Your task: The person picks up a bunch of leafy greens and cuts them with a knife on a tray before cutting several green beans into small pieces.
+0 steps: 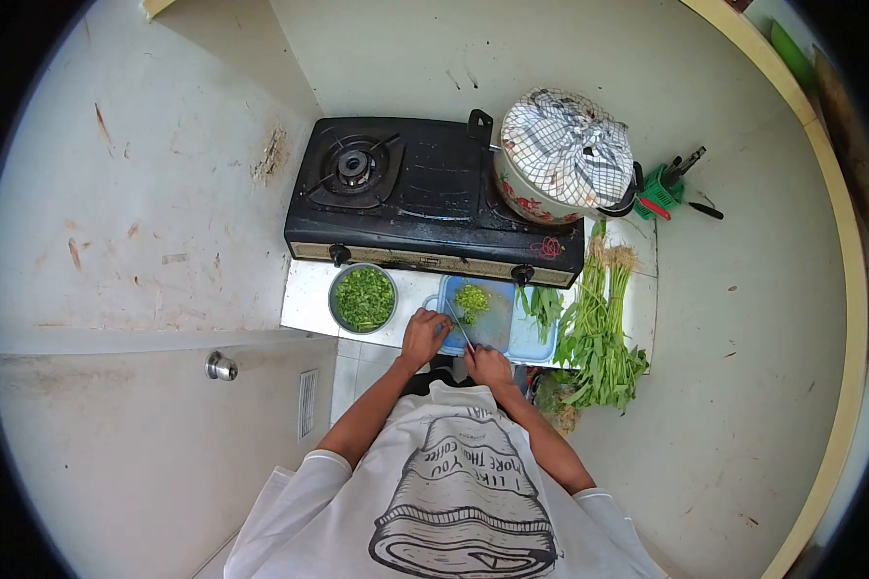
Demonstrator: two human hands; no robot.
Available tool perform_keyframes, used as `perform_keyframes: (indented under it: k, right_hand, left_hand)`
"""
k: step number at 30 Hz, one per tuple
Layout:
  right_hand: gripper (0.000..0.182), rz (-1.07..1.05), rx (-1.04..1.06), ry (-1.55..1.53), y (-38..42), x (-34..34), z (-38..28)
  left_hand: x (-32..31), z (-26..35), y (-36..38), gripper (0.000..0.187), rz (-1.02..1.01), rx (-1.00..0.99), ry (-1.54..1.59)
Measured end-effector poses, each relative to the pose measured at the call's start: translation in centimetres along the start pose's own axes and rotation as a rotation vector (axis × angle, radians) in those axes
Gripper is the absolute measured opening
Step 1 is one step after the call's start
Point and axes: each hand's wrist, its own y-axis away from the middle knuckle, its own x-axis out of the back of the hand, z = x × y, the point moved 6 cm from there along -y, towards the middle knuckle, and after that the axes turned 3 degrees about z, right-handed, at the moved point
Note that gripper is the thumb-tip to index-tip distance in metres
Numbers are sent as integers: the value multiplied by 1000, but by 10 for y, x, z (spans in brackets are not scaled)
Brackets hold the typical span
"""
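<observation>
watching through the head camera, i am judging this cutting of greens to be partway along, with a fair share done and plenty left. the bowl (332, 302) is sitting on the counter (304, 289) to the left of the board, and chopped greens (364, 299) are filling it close to the rim, so i am counting that portion as finished. a smaller cut pile (471, 301), paler and finely chopped, is lying on the blue cutting board (497, 326), and i am reading it as the portion in hand, not moved into the bowl.

my right hand (490, 367) is closing firmly around the handle of the knife (461, 328), whose blade is slanting up across the near left part of the board. my left hand (425, 334) is keeping its fingers drawn in at the board's left edge, close beside the blade; i cannot tell how far closed they are or whether they are pinching a piece.

some leafy pieces (543, 305) are resting just right of the board, over the light blue tray (528, 338), and i am taking them as waiting for the knife. further right, the long-stemmed bunch (599, 333) is lying whole over the counter, roots toward the stove (434, 236) and leaves hanging past the near edge. by my estimate, that bunch is making up most of what is left.
</observation>
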Motion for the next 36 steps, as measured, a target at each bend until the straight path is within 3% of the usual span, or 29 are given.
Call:
perform_keyframes:
  k: [16, 26, 36]
  right_hand:
    - [49, 51, 102, 60, -5, -13, -1]
    - [48, 62, 14, 2, 1, -6, 11]
    - [49, 12, 112, -4, 2, -7, 2]
  left_hand:
    - [5, 9, 11, 11, 6, -67, -93]
    - [-2, 0, 12, 7, 55, 27, -42]
    - [-3, -1, 13, 6, 58, 101, -20]
